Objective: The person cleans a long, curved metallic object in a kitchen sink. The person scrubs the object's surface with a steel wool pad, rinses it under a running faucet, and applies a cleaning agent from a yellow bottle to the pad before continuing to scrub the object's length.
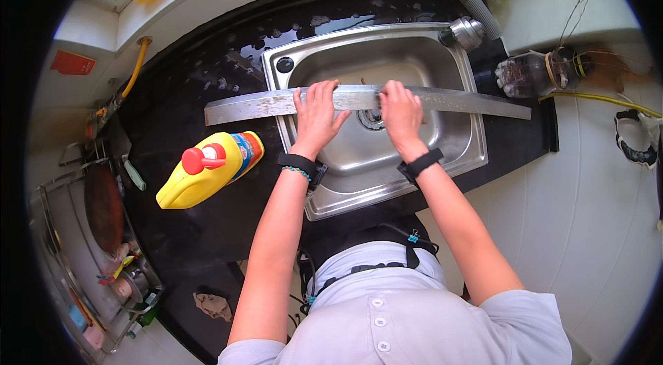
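Note:
A long metal bar or channel (259, 106) with brownish stains lies across a stainless steel sink (357, 194), reaching past both side rims. My left hand (317, 116) rests on the bar left of its middle, fingers over the top and thumb spread. On the bar right of the middle is my right hand (401, 114), its fingers bent against the metal; whether it holds something small there is hidden. Below the bar, the drain (370, 119) is partly visible. A yellow bottle with a red pump top (212, 168) stands on the black counter, left of the sink.
A metal drain fitting (466, 33) and a grey ribbed tube (479, 10) lie at the sink's back right corner. Farther right is a plastic bottle (528, 75) with twigs. A knife with a pale green handle (134, 174) lies left. The back counter (248, 59) is wet. A crumpled cloth (213, 305) lies lower left.

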`<state>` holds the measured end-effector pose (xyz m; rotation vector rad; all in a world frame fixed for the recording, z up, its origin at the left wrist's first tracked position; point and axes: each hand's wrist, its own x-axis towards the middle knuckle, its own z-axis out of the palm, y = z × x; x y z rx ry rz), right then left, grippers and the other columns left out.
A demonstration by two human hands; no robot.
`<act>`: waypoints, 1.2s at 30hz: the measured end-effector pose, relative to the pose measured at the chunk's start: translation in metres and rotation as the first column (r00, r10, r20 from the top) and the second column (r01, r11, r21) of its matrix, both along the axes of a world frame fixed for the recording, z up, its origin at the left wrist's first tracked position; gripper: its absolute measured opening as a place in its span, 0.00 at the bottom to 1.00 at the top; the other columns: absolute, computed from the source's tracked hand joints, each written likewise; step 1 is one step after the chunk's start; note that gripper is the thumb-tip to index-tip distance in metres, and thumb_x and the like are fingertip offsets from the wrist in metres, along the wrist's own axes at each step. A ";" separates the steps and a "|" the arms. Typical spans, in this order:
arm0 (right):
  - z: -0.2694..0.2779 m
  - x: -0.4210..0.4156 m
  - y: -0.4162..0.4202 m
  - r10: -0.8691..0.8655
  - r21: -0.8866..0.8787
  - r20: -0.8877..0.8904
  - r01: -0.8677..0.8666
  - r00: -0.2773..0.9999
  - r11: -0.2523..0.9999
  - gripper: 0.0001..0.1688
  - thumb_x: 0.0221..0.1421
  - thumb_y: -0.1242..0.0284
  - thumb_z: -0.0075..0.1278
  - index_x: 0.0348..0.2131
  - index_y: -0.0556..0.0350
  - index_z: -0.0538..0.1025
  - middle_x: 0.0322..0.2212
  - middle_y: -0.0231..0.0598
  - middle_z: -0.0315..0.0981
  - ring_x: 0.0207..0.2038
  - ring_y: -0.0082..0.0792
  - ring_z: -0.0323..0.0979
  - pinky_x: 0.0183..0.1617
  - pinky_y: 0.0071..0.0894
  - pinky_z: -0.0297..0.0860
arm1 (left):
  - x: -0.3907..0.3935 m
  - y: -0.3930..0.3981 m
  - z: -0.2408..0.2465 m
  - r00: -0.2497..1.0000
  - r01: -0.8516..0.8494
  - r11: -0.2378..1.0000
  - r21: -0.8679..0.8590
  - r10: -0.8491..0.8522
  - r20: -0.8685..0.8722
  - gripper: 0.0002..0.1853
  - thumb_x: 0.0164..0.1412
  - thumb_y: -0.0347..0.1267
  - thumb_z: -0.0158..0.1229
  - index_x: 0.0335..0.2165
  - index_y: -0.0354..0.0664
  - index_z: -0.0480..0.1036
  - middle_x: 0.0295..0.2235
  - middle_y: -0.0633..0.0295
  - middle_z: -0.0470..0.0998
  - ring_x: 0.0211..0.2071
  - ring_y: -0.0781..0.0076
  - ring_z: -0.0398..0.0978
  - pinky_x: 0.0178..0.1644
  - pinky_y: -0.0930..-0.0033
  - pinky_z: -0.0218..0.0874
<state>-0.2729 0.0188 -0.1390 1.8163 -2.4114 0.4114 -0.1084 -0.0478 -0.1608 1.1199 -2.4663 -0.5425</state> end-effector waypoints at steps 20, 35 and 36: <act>-0.014 0.030 -0.023 0.068 -0.110 0.024 -0.065 0.997 0.992 0.11 0.50 0.65 0.54 0.30 0.46 0.69 0.28 0.33 0.67 0.32 0.36 0.70 0.34 0.40 0.63 | -0.004 0.000 -0.003 0.999 0.006 0.999 -0.048 -0.004 0.040 0.37 0.48 0.41 0.66 0.54 0.43 0.61 0.52 0.60 0.66 0.56 0.61 0.60 0.62 0.46 0.39; -0.016 0.007 0.004 -0.010 -0.120 0.141 0.027 0.990 0.992 0.08 0.50 0.67 0.53 0.31 0.47 0.70 0.29 0.34 0.69 0.34 0.38 0.70 0.36 0.42 0.61 | -0.001 0.000 -0.005 1.000 0.021 0.999 -0.029 -0.021 0.010 0.35 0.50 0.41 0.65 0.54 0.43 0.62 0.53 0.59 0.65 0.57 0.59 0.59 0.62 0.43 0.37; -0.017 -0.009 0.014 -0.059 -0.146 0.115 0.076 0.992 0.986 0.09 0.52 0.67 0.54 0.31 0.46 0.70 0.29 0.33 0.69 0.35 0.38 0.70 0.37 0.41 0.61 | 0.000 0.002 -0.003 1.000 0.019 1.000 -0.023 -0.019 0.017 0.35 0.50 0.41 0.65 0.54 0.43 0.62 0.53 0.59 0.65 0.57 0.59 0.59 0.62 0.43 0.38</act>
